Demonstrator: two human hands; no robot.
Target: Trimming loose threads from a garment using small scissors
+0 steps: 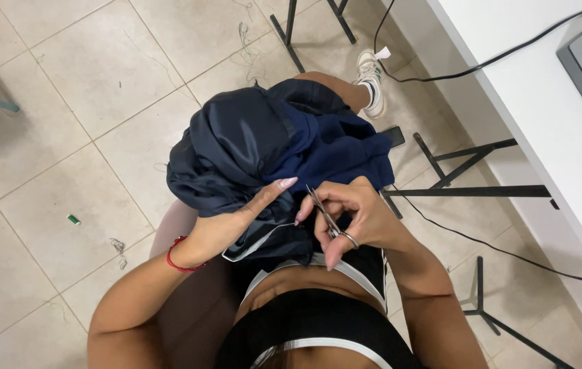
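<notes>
Two hands at work over a dark navy garment [263, 147] bunched on the lap — left hand [236, 222] flat on the cloth, fingers extended, gripping nothing; right hand [356, 215] curled shut around small metal scissors [328, 219], blades angled toward the fabric.

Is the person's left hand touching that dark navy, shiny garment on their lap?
Touching. The head view shows the left hand lying flat on the dark navy shiny garment, fingers pressed on its folds, no gap.
</notes>
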